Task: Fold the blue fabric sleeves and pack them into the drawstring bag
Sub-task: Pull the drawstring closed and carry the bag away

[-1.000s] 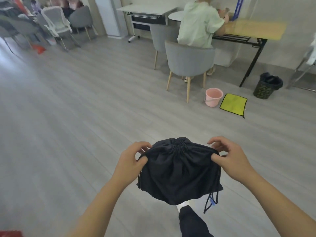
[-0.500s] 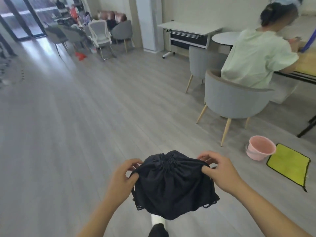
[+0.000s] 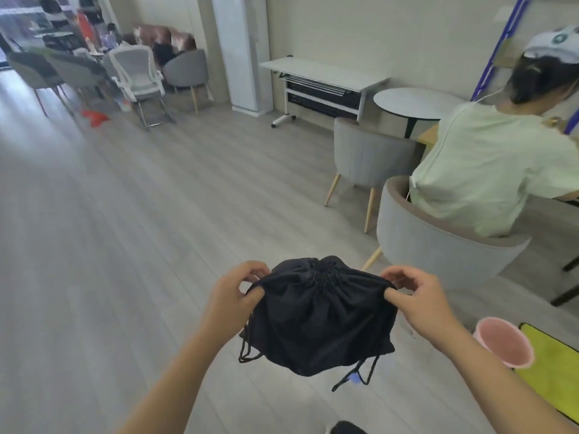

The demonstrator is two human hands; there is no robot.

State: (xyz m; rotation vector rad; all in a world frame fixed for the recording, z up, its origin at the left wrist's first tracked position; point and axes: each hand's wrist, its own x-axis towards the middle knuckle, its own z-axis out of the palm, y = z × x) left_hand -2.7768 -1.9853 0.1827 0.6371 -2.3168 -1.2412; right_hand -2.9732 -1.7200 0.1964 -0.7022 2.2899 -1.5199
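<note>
A black drawstring bag (image 3: 316, 321) hangs in the air in front of me, its mouth gathered tight at the top middle. My left hand (image 3: 233, 292) pinches the bag's top left corner. My right hand (image 3: 418, 296) pinches the top right corner between thumb and fingers. Thin black cords dangle below both lower corners. No blue fabric sleeves show; the bag looks filled out.
A person in a pale green shirt (image 3: 488, 170) sits in a grey chair (image 3: 438, 245) at the right. A pink bucket (image 3: 504, 346) and a yellow cloth (image 3: 551, 364) lie on the floor at the lower right. Chairs and a white desk (image 3: 322, 75) stand farther back.
My view has swung left and upward, so the seated person and bucket have slid to the right edge. Both hands keep the same hold on the bag's top corners.
</note>
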